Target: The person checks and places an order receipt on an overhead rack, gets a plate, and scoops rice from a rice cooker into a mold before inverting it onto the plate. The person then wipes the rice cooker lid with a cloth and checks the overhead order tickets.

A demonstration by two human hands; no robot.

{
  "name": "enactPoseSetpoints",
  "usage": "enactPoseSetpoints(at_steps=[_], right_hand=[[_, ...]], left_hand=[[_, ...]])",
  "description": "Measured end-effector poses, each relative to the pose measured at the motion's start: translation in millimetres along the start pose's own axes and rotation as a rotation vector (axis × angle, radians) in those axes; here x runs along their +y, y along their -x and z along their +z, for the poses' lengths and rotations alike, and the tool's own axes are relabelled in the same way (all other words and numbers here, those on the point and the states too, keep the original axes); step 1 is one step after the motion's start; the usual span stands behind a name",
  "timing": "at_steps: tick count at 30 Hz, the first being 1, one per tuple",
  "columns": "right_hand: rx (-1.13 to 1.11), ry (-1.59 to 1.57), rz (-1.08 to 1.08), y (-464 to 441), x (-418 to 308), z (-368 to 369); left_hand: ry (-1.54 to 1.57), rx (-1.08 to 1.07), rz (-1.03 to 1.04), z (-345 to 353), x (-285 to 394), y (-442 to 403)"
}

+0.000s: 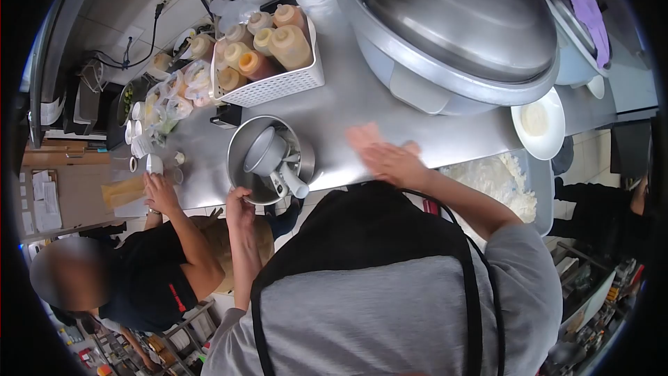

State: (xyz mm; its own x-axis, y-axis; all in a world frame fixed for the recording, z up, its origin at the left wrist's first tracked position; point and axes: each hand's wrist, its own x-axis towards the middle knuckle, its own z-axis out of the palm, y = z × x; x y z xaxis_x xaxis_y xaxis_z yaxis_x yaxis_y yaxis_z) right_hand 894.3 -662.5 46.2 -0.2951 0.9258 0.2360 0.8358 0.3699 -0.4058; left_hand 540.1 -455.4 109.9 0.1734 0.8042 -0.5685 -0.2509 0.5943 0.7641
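Observation:
My left hand (239, 207) is closed, its fingers curled at the near rim of a steel pot (306, 157). Inside the pot lie a smaller grey metal bowl (265, 151) and pale handled utensils (293, 179), whose kind I cannot make out. My right hand (395, 165) presses down on the steel counter (334, 115) near its front edge. A pink cloth (362, 137), smeared by motion, shows beyond its fingertips. Part of the cloth is hidden beneath the hand.
A large lidded metal pot (459, 21) stands behind my right hand. A white basket (278, 85) holds several squeeze bottles. A white plate (539, 125) and a tub of rice-like food (543, 188) are at right. A co-worker (139, 271) stands at left.

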Motion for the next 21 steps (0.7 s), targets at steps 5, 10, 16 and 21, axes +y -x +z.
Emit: enactPoseSetpoints(at_steps=[5,10,16,21], right_hand=[[0.272,0.190,0.465,107.8,31.6,-34.8],[0.295,0.358,0.642,35.5,16.4,-10.2],[0.114,0.195,0.295,-118.2,-7.5,27.6],[-0.048,0.623,0.112,-222.0,-40.7,31.5]], left_hand=[[0.016,-0.014,0.010,-20.0,14.9,2.1],[0.018,-0.001,0.083,-21.4,33.3,19.9],[0.004,0.028,0.052,-38.8,53.0,33.5],[0.055,0.039,0.093,-54.3,63.2,28.9]])
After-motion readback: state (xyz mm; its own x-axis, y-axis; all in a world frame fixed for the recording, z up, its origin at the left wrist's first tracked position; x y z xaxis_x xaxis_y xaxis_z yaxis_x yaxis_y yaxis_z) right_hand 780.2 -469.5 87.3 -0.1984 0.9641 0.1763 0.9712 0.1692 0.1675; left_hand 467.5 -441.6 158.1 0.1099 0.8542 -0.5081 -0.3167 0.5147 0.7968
